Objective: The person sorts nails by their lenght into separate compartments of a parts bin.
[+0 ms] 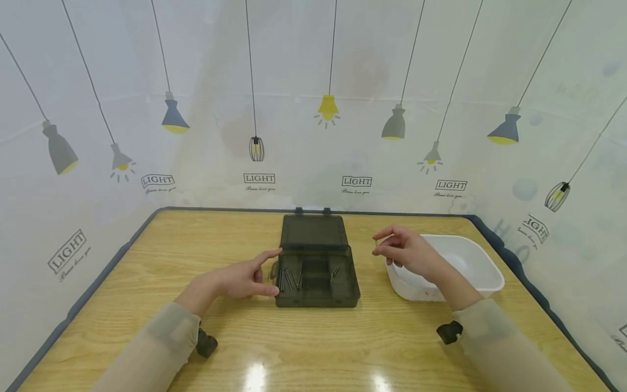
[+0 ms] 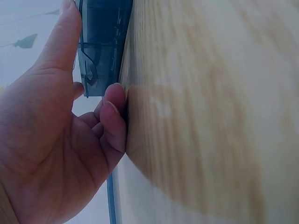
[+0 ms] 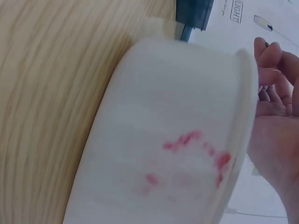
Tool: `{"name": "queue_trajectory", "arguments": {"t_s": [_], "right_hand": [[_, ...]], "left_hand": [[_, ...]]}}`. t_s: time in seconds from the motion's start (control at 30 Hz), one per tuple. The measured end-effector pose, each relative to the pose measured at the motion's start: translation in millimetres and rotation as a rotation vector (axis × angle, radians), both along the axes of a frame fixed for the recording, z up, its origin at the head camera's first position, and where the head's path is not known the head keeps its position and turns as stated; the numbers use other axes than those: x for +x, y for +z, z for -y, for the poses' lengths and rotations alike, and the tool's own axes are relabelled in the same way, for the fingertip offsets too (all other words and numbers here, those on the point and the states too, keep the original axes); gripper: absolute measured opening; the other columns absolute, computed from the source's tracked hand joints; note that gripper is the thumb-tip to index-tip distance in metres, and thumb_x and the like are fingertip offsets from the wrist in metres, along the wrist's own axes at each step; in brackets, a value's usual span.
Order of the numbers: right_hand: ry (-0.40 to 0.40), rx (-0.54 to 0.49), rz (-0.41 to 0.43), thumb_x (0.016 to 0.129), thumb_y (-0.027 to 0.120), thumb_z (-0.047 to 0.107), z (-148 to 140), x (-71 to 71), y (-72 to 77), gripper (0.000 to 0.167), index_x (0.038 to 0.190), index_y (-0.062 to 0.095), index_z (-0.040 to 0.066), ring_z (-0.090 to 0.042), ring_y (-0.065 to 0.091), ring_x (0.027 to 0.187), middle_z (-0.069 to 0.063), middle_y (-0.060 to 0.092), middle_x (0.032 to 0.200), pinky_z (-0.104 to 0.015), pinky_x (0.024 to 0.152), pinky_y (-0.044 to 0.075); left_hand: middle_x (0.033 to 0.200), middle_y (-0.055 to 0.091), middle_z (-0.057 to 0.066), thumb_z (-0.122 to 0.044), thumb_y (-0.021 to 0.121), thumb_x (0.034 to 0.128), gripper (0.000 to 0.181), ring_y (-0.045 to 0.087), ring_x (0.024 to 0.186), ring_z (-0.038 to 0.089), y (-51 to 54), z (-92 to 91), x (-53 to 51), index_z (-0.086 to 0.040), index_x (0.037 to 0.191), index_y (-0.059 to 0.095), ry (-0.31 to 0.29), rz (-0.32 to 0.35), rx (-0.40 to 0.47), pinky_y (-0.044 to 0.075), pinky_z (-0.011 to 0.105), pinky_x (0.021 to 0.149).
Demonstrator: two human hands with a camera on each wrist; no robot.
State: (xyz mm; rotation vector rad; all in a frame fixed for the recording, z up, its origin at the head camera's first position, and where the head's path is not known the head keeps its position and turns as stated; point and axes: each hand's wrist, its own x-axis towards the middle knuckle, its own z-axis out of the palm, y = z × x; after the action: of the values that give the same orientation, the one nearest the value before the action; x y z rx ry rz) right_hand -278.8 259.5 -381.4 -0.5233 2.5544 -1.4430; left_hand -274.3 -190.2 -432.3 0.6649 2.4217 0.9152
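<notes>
A dark translucent compartment box [image 1: 318, 296] lies on the table with its lid [image 1: 313, 230] raised at the back. Several thin metal rods [image 1: 289, 279] lie in its left compartment; a couple of shorter metal pieces [image 1: 334, 273] are further right. My left hand [image 1: 240, 279] touches the box's left side with thumb and index finger stretched out, the other fingers loosely bent. Above the left rim of a white basin [image 1: 416, 291], my right hand [image 1: 404, 250] pinches a small thin piece [image 3: 266, 45] between thumb and index finger. Its kind is too small to tell.
Red marks [image 3: 187, 138] show on the basin's outer wall. The wooden table [image 1: 235, 348] ends at a dark edge, with a printed curtain [image 1: 294, 71] behind and at both sides. A dark wrist camera [image 1: 206, 343] sits under the left cuff, another [image 1: 449, 332] under the right.
</notes>
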Motion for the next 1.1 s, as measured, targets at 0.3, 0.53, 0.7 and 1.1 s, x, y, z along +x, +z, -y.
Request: {"name": "queue_trajectory", "arguments": {"t_s": [0.3, 0.53, 0.7, 1.1], "right_hand": [[0.003, -0.024, 0.029, 0.107, 0.075, 0.018, 24, 0.4, -5.3, 0.031, 0.133, 0.067, 0.003, -0.02, 0.068, 0.076, -0.003, 0.08, 0.1, -0.033, 0.064, 0.053], [-0.007, -0.03, 0.05, 0.106, 0.075, 0.013, 41, 0.0, -9.5, 0.029, 0.131, 0.067, 0.0, -0.014, 0.068, 0.075, -0.02, 0.08, 0.11, -0.03, 0.063, 0.052], [-0.017, -0.018, 0.05, 0.106, 0.075, 0.013, 51, -0.6, -11.4, 0.03, 0.129, 0.066, -0.003, -0.016, 0.069, 0.074, -0.022, 0.08, 0.108, -0.032, 0.061, 0.054], [-0.04, -0.009, 0.106, 0.108, 0.072, 0.014, 68, -0.9, -18.6, 0.025, 0.126, 0.071, -0.003, -0.026, 0.071, 0.077, -0.022, 0.076, 0.102, -0.032, 0.062, 0.055]], "left_hand": [[0.092, 0.067, 0.008, -0.055, 0.079, 0.0997, 0.106, 0.064, 0.077, 0.022, -1.3, 0.3, -0.7, -0.033, 0.178, 0.012, -0.002, -0.008, -0.005, 0.053, 0.04, 0.076], [0.092, 0.067, 0.008, -0.055, 0.079, 0.0999, 0.106, 0.064, 0.077, 0.022, -1.8, 0.5, -1.3, -0.033, 0.178, 0.011, -0.003, -0.003, 0.001, 0.053, 0.04, 0.076], [0.092, 0.066, 0.008, -0.054, 0.078, 0.1003, 0.105, 0.063, 0.076, 0.021, -2.3, 1.0, -1.8, -0.033, 0.178, 0.011, -0.005, -0.003, 0.003, 0.054, 0.039, 0.076], [0.091, 0.066, 0.008, -0.056, 0.078, 0.1001, 0.106, 0.063, 0.075, 0.022, -3.6, 1.8, -3.0, -0.033, 0.178, 0.011, -0.014, -0.006, 0.002, 0.054, 0.04, 0.075]]}}
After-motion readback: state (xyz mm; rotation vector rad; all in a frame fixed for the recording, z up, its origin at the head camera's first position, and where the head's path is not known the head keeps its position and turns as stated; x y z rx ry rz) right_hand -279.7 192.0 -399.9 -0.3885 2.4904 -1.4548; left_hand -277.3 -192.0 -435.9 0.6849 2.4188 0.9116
